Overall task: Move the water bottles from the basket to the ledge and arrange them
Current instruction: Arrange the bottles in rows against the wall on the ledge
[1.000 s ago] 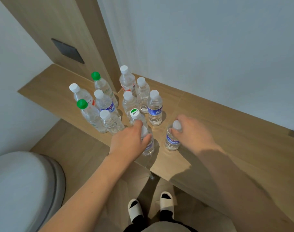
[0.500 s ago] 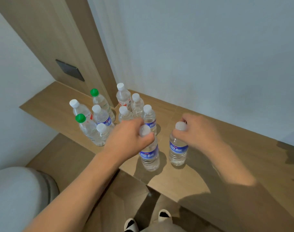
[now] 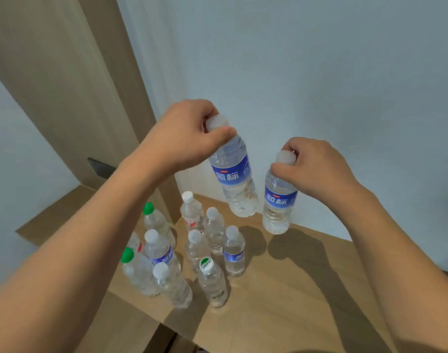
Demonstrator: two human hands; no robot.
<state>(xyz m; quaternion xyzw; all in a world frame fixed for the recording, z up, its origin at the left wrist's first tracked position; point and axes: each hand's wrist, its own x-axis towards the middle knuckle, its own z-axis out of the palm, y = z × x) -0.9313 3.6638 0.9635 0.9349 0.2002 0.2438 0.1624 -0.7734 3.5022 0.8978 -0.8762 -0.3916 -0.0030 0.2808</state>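
A person's left hand (image 3: 184,138) is gripping a blue-labelled bottle (image 3: 234,171) by its neck, tilted, while the right hand (image 3: 317,169) is pinching a second bottle (image 3: 277,200) at its cap, both hanging above the wooden ledge (image 3: 281,289), where a cluster of bottles (image 3: 192,250) is standing upright.

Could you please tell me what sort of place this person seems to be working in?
Probably a bathroom or small washroom, though that is a guess. A wooden ledge runs along a plain pale wall, beside a wood-panelled column bearing a dark plate that could be a flush panel.
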